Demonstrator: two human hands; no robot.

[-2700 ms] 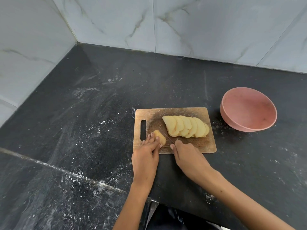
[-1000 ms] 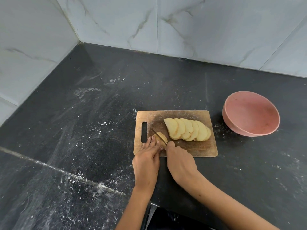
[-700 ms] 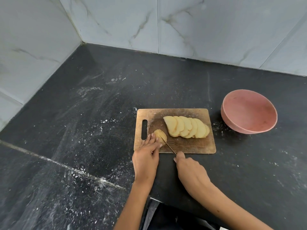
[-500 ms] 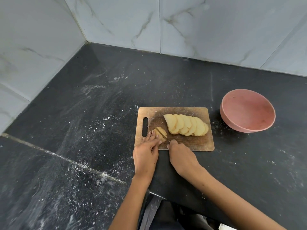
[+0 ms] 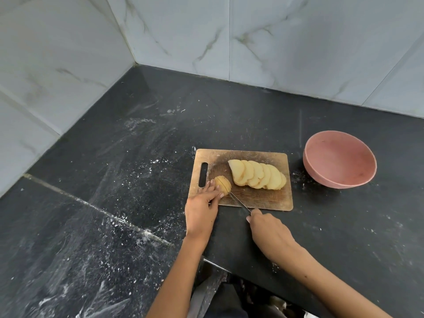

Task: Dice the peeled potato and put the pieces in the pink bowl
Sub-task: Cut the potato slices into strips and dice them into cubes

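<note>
A wooden cutting board (image 5: pixel 257 198) with a slot handle at one short end lies on the black stone countertop (image 5: pixel 142 161); every place below is given relative to this board. On its near corner at the slot end sits a small potato end piece (image 5: pixel 223 184), marked with parallel cuts across its top. The left hand (image 5: pixel 202 212) steadies it, fingertips curled against the side of the piece that faces the slot and the near edge. The right hand (image 5: pixel 269 232) is off the board, just past its near long edge, fingers wrapped around the handle of a thin knife (image 5: pixel 238 201). The blade slants up across the near edge of the board, and its tip meets the cut potato piece on the side away from the slot. A fanned row of overlapping potato slices (image 5: pixel 258 174) lies flat across the middle of the board, apart from the end piece. The pink bowl (image 5: pixel 339 159) stands on the countertop beyond the board's short end opposite the slot, near it but not touching. White powdery smears (image 5: pixel 137 125) streak the countertop off the slot end.
</note>
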